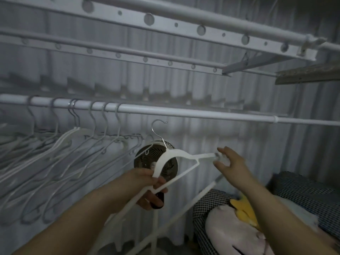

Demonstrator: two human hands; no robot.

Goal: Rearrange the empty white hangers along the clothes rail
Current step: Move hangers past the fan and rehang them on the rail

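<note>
A white hanger (172, 159) with a metal hook is off the clothes rail (165, 111), tilted, its hook just below the rail. My left hand (147, 188) grips its lower left arm and bottom bar. My right hand (230, 162) pinches the tip of its right arm between thumb and fingers. Several empty white hangers (73, 144) hang bunched on the left part of the rail. More white hanger bars (165, 214) slant below my left hand; what carries them is hidden.
A round fan (156, 160) stands behind the held hanger. A perforated drying rack (165, 26) runs overhead. At the lower right lie checkered cushions (303, 194) and a white soft toy with a yellow part (242, 210). The rail's right stretch carries nothing.
</note>
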